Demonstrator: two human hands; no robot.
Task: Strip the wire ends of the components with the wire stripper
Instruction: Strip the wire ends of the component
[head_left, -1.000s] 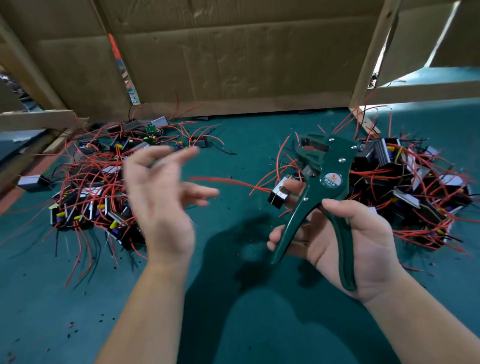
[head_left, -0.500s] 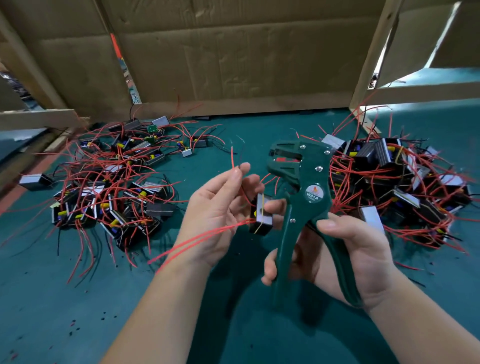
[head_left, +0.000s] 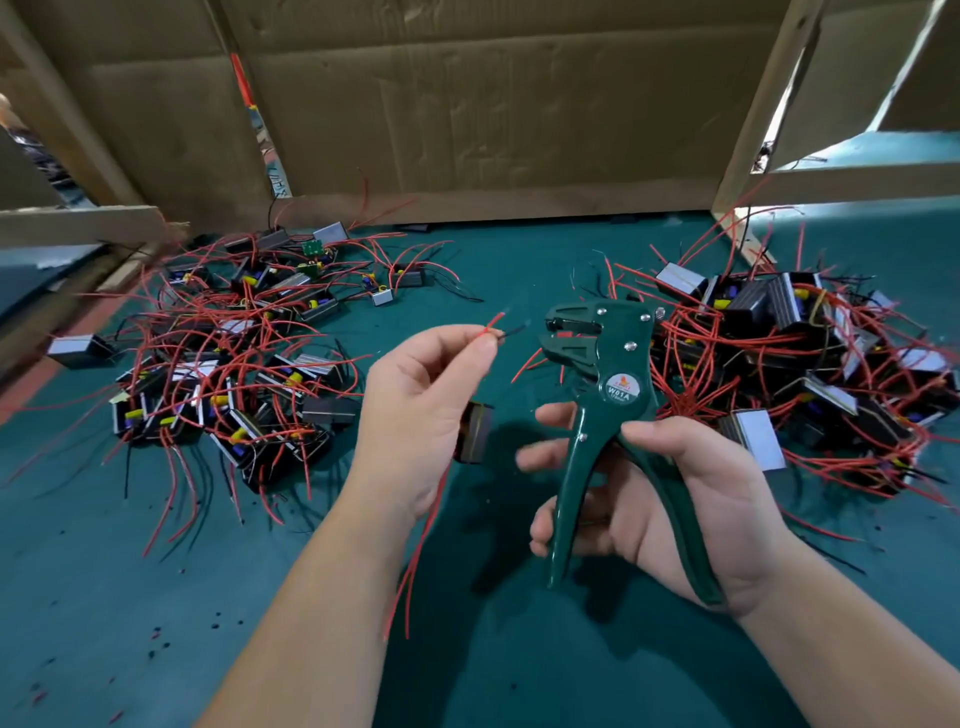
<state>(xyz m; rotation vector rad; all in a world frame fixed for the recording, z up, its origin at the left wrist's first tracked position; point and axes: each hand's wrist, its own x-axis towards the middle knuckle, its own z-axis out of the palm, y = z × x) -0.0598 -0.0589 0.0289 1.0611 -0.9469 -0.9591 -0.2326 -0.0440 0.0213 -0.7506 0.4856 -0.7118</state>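
Note:
My right hand (head_left: 670, 499) grips the handles of a dark green wire stripper (head_left: 602, 395), held upright with its jaws pointing left. My left hand (head_left: 421, 410) pinches the ends of a red wire and a black wire (head_left: 493, 330) between thumb and fingers, a short way left of the jaws and apart from them. A small black component (head_left: 474, 431) hangs below my left hand on those wires, and long red wires trail down past my wrist.
Two heaps of black components with red wires lie on the green mat (head_left: 104, 597): one at the left (head_left: 223, 374), one at the right (head_left: 810, 374). Cardboard walls (head_left: 493, 104) and wooden rails close the back and sides. Small insulation scraps dot the mat at lower left.
My left hand came from the left, met the component beside the stripper, then rose with the wire ends pinched. The stripper shifted slightly and the component now hangs below my left hand.

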